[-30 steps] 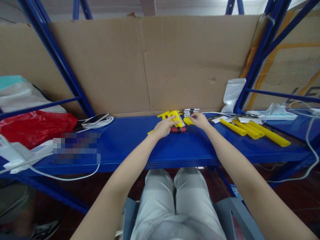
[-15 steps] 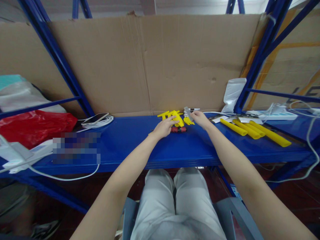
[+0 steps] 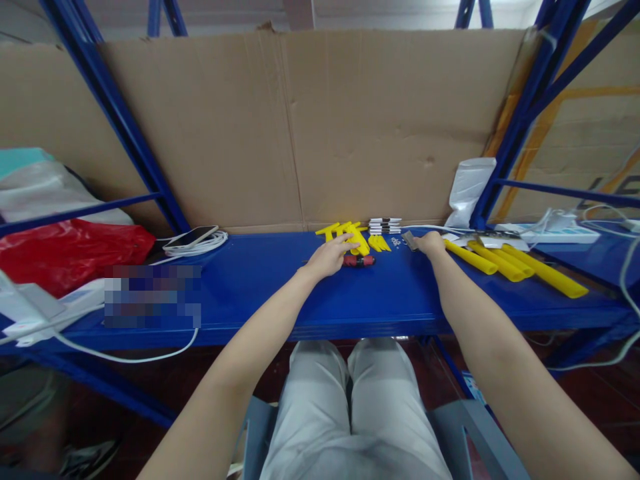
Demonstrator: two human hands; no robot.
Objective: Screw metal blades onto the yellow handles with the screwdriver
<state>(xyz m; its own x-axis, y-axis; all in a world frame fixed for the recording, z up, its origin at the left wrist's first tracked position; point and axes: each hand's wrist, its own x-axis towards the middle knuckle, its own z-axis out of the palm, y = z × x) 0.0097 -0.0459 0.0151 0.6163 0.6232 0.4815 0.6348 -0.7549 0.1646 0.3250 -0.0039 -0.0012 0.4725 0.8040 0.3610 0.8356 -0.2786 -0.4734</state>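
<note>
My left hand lies at the left of a small pile of yellow plastic T-shaped parts, fingers stretched out and touching them. Just beneath its fingertips is a red and black screwdriver handle. My right hand pinches a flat grey piece low over the blue table, right of some tiny silvery bits. Between the hands are small yellow pointed pieces, with a stack of white and dark strips behind them.
Several long yellow tubes lie right of my right hand, near a white power strip. A cardboard sheet closes off the back. At left are a phone on a coiled white cable and a red bag.
My right hand has moved right with the flat grey piece, away from the small yellow pieces, uncovering the strips and the tiny bits. My left hand has stayed in place.
</note>
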